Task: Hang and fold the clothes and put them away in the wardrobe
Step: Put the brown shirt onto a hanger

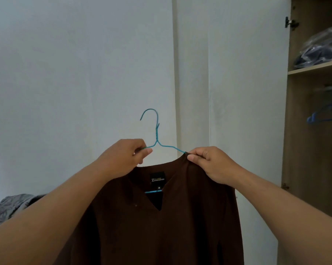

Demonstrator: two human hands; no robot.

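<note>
Head view shows a dark brown V-neck fabric shirt (180, 217) held up in mid-air at centre, on a thin turquoise wire hanger (157, 134) whose hook rises above the collar. Inside the neck, a black sewn label (157, 179) carries small writing too blurred to read, with a size tag "M" beneath it. Both forearms reach forward and up. The left hand (121, 157) pinches the hanger's left arm, fingers curled round the wire. The right hand (209, 161) pinches the shirt's right shoulder over the wire. Far right, an open wooden wardrobe (314, 150) holds a plastic-wrapped dark bundle (321, 48) on a shelf and blue hangers (323, 115) below. Grey patterned cloth (10, 207) lies near left.
</note>
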